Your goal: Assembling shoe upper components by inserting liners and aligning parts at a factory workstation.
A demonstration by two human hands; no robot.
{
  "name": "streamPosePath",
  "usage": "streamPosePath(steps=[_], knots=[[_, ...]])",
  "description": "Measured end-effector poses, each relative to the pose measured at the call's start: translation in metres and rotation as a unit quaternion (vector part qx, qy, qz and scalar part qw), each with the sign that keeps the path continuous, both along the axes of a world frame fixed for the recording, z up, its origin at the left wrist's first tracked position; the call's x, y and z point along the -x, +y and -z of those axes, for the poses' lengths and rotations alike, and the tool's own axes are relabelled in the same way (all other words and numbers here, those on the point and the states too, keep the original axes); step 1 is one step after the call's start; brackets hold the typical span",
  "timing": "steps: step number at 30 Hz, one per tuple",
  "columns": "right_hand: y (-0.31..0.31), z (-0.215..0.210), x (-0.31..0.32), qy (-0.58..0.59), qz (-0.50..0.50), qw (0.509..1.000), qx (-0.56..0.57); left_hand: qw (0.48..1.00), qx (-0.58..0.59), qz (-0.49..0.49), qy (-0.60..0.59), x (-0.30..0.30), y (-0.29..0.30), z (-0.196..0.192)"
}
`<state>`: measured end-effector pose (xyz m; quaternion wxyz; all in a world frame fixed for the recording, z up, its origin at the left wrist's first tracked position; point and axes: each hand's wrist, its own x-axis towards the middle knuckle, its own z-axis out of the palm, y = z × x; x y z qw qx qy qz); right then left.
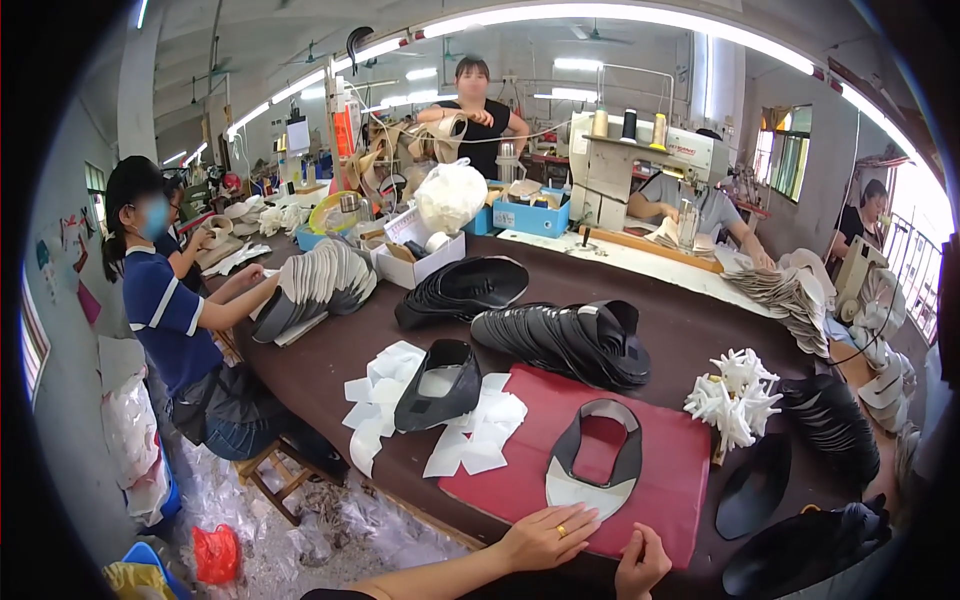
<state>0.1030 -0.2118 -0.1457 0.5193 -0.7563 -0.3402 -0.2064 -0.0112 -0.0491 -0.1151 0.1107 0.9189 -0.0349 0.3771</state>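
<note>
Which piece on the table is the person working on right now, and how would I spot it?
Find the red mat at the near edge of the dark table. Flat on it lies one horseshoe-shaped black shoe upper with a white toe panel, just above the left hand. Unlike the stacked black uppers behind, it lies single and spread open.

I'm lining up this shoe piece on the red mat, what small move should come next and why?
Probably slide the left hand forward to press the white toe end of the black shoe upper flat. It rests at the red mat edge just short of it; the right hand is off it too.
</note>
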Motion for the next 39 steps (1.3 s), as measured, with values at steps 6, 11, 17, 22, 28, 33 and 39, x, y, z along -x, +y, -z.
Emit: streamPosePath(steps=[6, 11, 17, 22, 28, 33, 39], knots=[[0.003, -0.043, 0.005, 0.055, -0.032, 0.998, -0.008, 0.987, 0.133, 0.058, -0.070, 0.009, 0.018, -0.029], [-0.012, -0.048, 0.002, 0.151, -0.023, 0.988, -0.013, 0.982, 0.155, -0.099, -0.049, 0.046, 0.104, -0.071], [-0.008, -0.057, -0.005, 0.267, 0.040, 0.963, -0.001, 0.894, 0.177, -0.378, 0.160, 0.032, 0.220, -0.084], [-0.006, -0.047, -0.004, 0.249, 0.006, 0.968, 0.020, 0.868, 0.162, -0.404, 0.238, -0.019, 0.250, -0.078], [0.000, -0.055, -0.007, 0.278, 0.032, 0.960, 0.026, 0.908, 0.349, -0.217, -0.078, 0.001, 0.262, -0.144], [0.016, -0.041, -0.027, 0.073, -0.066, 0.995, -0.005, 0.761, 0.565, 0.051, -0.316, 0.024, 0.250, -0.151], [0.005, -0.049, -0.017, 0.102, -0.052, 0.993, 0.007, 0.756, 0.558, -0.326, 0.107, 0.103, 0.216, -0.065]])
